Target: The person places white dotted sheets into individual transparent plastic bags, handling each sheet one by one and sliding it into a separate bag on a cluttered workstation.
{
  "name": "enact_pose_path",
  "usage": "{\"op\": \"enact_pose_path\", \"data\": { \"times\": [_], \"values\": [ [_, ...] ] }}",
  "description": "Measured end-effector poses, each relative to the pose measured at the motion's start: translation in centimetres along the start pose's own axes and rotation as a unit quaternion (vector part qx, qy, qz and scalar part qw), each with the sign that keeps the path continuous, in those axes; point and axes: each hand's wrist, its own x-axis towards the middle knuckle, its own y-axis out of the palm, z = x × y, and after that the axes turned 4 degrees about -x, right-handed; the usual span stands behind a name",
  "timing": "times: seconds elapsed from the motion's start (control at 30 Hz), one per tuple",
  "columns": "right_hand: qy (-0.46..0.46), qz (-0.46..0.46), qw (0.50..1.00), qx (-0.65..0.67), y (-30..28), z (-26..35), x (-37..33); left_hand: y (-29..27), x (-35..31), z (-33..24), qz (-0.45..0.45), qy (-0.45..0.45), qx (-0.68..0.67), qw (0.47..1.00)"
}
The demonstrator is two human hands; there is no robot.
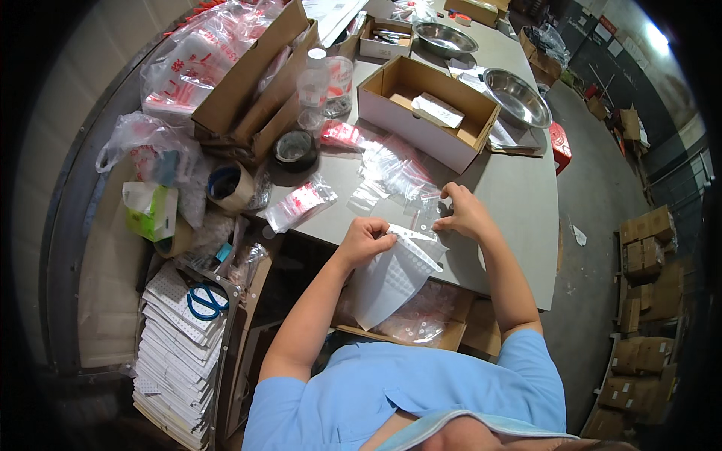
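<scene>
My left hand (366, 240) is closed, pinching the top edge of a white sheet of small round stickers (387, 282), which hangs bent over the table's front edge. To its right, my right hand (465, 213) rests by small clear zip bags (426, 214), its thumb and forefinger apart; whether a fingertip carries a sticker is too small to tell. More clear zip bags (392, 167) lie spread beyond both hands. Below the sheet, an open cardboard box (455, 331) holds small clear bags (417, 319) marked with round white stickers, partly hidden by the sheet.
An open white carton (414, 124) and steel bowls (517, 98) stand farther back on the table (519, 218). Tape rolls (229, 186), a bottle (312, 81) and plastic bags (199, 64) crowd the left. Blue-handled scissors (207, 301) lie on stacked sheets (177, 353) at lower left.
</scene>
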Motion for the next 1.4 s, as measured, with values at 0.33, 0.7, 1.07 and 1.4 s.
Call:
{"op": "enact_pose_path", "data": {
  "times": [0.33,0.7,1.07,1.4],
  "values": [
    [-0.071,-0.020,0.995,0.064,2.0,-0.9,3.2,0.0,0.1,0.3,-0.013,0.032,0.010,0.999],
    [-0.065,0.025,0.997,0.043,0.9,-1.8,3.0,-0.1,0.1,0.2,-0.003,0.005,0.012,1.000],
    [0.005,-0.061,0.997,0.051,3.1,-3.1,4.3,-0.4,-0.2,0.3,0.005,0.010,0.003,1.000],
    [-0.099,-0.061,0.991,0.062,3.7,-2.3,-5.2,-1.7,-0.4,0.6,0.072,0.033,-0.231,0.970]
  ]
}}
